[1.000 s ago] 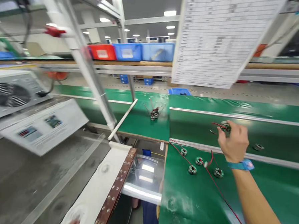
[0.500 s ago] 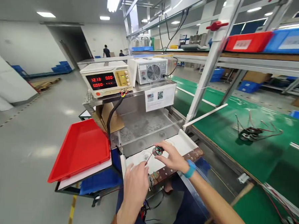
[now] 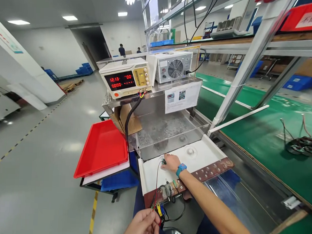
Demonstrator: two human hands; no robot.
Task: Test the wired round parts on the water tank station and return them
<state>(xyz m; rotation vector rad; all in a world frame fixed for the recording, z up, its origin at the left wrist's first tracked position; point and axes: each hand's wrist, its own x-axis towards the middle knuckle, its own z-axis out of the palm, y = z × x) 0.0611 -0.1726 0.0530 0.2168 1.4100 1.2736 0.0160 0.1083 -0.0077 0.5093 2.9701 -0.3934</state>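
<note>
My right hand (image 3: 172,163), with a blue band at the wrist, grips a small round circuit board (image 3: 163,161) over the left part of a white tray (image 3: 151,178). The fingers cover much of the board. Red and black wires (image 3: 157,181) run from it down toward me. My left hand (image 3: 143,225) pinches the wire ends in front of the tray, beside yellow and blue clips (image 3: 160,209) on black cables. Along the tray's front edge runs a brown strip (image 3: 213,170) with metal studs.
A power supply (image 3: 126,78) with red digits and a grey fan-cooled unit (image 3: 174,67) stand on a metal shelf behind the tray. To the left is a red tray (image 3: 102,149). Wired boards (image 3: 304,145) lie on the green bench (image 3: 254,136) at right.
My right hand has lowered the circuit board to the white tray's left part. My left hand has drawn the wires down toward me. The view has shifted.
</note>
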